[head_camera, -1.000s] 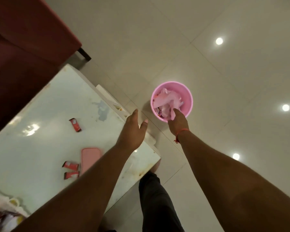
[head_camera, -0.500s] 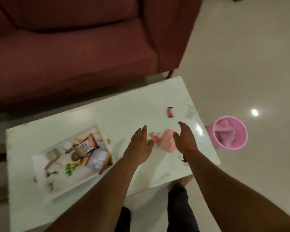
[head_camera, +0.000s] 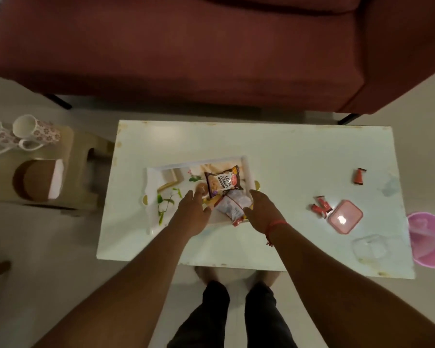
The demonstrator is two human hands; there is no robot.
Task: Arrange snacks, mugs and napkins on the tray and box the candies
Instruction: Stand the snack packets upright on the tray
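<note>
Both hands, left (head_camera: pixel 192 212) and right (head_camera: pixel 263 209), hovered with fingers spread and empty over the tray (head_camera: pixel 152 177), either side of 2 snack packets (head_camera: pixel 222 184).

Bare arms, red wrist thread (head_camera: pixel 274 226), dark trousers (head_camera: pixel 236 320).

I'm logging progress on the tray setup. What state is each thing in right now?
Tray: on the table, holding snack packets.
Peanut packet: lying flat on the tray.
Mugs: on the stool, off the tray.
Pink box: lid on.
Candies: loose on the table, unboxed.
Left hand: open, empty.
Right hand: open, beside a clear packet.
</note>
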